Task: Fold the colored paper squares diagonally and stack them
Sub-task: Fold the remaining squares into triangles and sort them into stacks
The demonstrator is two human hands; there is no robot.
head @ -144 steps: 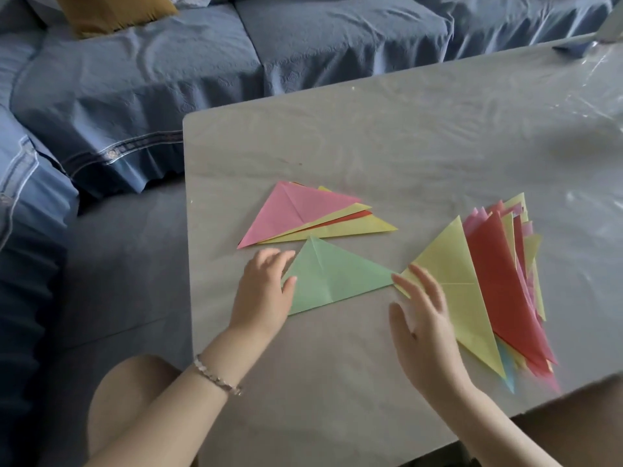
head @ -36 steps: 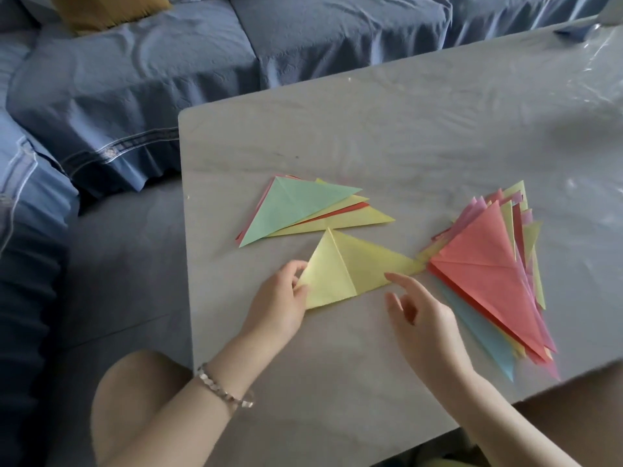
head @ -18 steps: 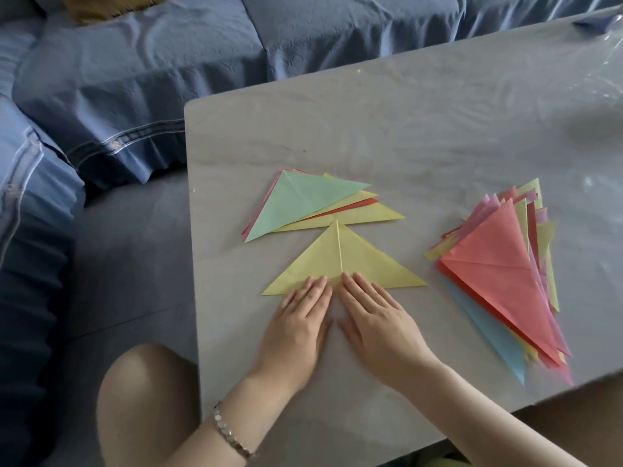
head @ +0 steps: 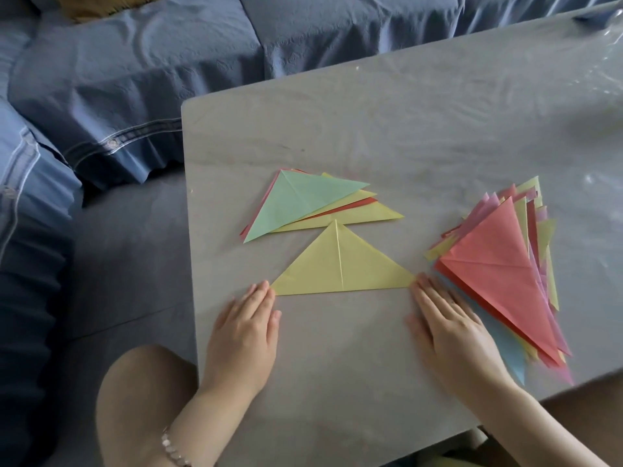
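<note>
yellow triangle [head: 342, 267] lies crosswise between both flat, empty hands; left hand [head: 244, 335] is nearer the green-topped stack [head: 303, 202] just beyond.

Bare arms, beaded bracelet [head: 173, 449] on left wrist

Yellow folded triangle [head: 340, 266] between flat left hand [head: 244, 328] and right hand [head: 448, 328].

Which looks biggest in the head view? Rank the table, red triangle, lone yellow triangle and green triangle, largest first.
1. table
2. red triangle, on the right
3. yellow triangle
4. green triangle; it lies farther from the camera, so its true size against the yellow one is unsure.
</note>
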